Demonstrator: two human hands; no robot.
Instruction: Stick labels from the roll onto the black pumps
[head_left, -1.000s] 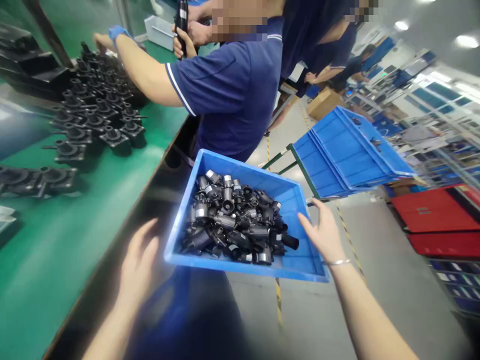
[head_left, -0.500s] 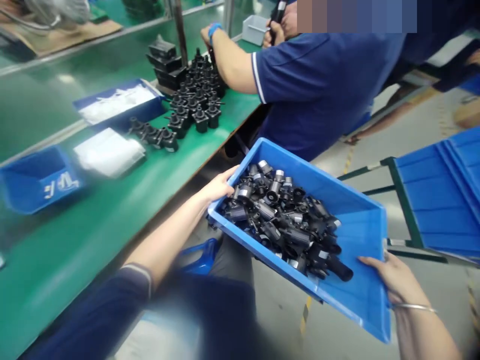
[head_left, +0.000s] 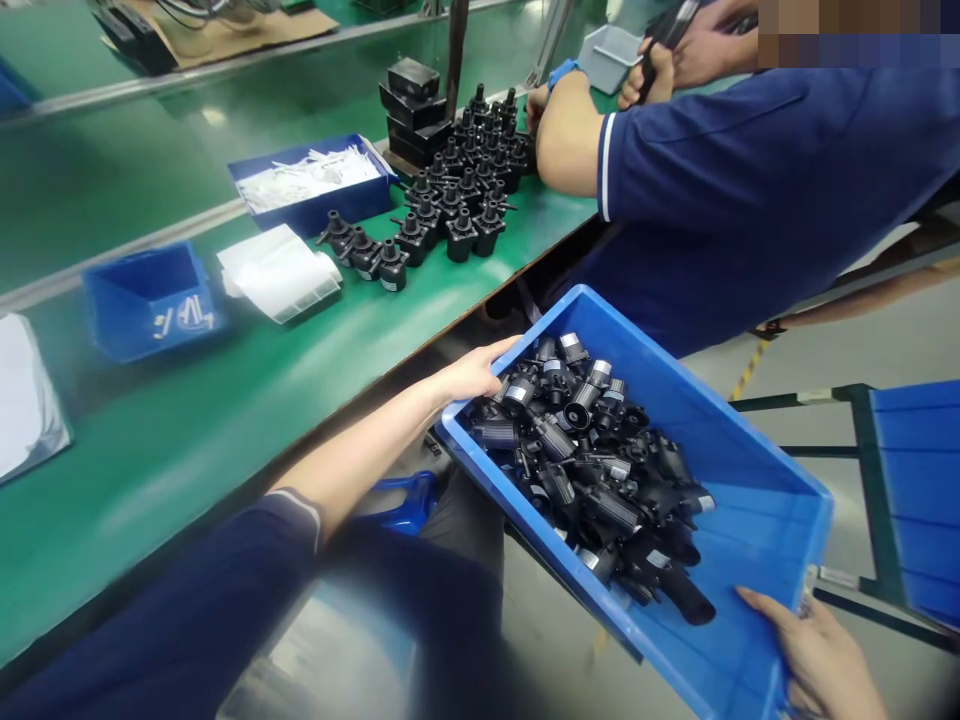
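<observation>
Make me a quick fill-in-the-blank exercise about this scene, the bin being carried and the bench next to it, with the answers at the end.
1. The left hand and right hand grip a ____ plastic bin by its rims.
2. The bin holds a heap of ____ parts with silver bands.
3. The workbench surface is ____.
4. A co-worker in a dark blue shirt stands at the ____.

Answers: blue; black; green; workbench

Left arm extended forward, dark sleeve pushed up to the forearm; left hand (head_left: 471, 372) closed in a grip, fingers curled, thumb on top. Right hand (head_left: 821, 655) at the lower right, also closed in a grip, fingers pointing left, wrist cut by the frame edge.
</observation>
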